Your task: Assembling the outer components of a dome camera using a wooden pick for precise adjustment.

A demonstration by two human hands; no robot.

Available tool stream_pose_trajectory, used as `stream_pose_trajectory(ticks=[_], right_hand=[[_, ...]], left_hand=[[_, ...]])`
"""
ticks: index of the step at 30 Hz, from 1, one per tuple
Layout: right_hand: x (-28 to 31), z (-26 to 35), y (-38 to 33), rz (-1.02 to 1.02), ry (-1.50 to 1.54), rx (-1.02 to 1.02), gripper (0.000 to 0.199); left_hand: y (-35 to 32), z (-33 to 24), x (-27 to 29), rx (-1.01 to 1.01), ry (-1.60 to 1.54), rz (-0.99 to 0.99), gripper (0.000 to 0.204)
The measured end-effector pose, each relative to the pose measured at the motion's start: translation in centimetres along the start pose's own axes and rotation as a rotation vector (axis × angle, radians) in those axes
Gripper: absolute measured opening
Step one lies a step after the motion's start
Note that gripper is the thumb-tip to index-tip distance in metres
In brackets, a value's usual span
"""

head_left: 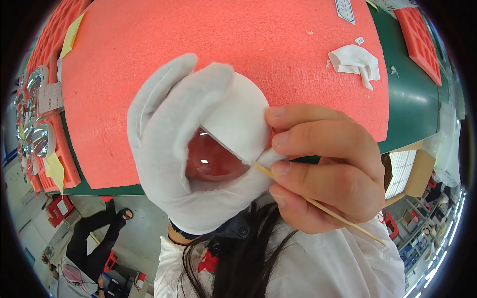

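Note:
In a white glove, my left hand is wrapped round a round piece. Part of it is a matte white section. The rest is a glossy reddish section that catches bright reflections. A straight edge divides the two sections. My bare right hand pinches a thin wooden stick that slants down to the right. Its upper tip lies at the lower end of the straight edge. Right fingertips are also close against the white section's right rim; whether they press on it I cannot tell.
A pink foam sheet covers much of the green table. A crumpled white cloth lies at its right. Shiny domed pieces stand at the left near yellow notes. A cardboard box is at right. Another person appears lower left.

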State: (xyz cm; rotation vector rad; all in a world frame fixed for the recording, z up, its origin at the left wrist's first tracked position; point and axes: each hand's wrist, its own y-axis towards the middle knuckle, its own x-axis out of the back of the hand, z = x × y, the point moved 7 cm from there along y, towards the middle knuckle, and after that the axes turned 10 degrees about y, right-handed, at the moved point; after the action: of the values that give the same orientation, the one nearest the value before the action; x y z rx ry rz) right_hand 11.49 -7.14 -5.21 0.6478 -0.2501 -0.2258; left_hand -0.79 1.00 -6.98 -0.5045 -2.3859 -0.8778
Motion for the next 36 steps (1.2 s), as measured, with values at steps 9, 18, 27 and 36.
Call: stream_pose_trajectory(ticks=[9,18,27,36], right_hand=[[-0.6,0.1,0.5,0.094,-0.029,0.026,0.023],[-1.3,0.6,0.6,0.025,-0.152,0.061,0.025],[-2.0,0.9,1.2,-0.020,-0.257,0.093,0.024],[-2.6,1.2,1.4,-0.105,-0.407,0.188,0.022]], left_hand=[[0.4,0.8,0.0,0.168,-0.103,0.053,0.076],[0.6,1.2,0.2,0.242,-0.219,0.047,0.071],[0.7,1.5,0.2,0.327,-0.236,0.059,0.063],[0.7,1.9,-0.2,0.343,-0.242,-0.010,0.065]])
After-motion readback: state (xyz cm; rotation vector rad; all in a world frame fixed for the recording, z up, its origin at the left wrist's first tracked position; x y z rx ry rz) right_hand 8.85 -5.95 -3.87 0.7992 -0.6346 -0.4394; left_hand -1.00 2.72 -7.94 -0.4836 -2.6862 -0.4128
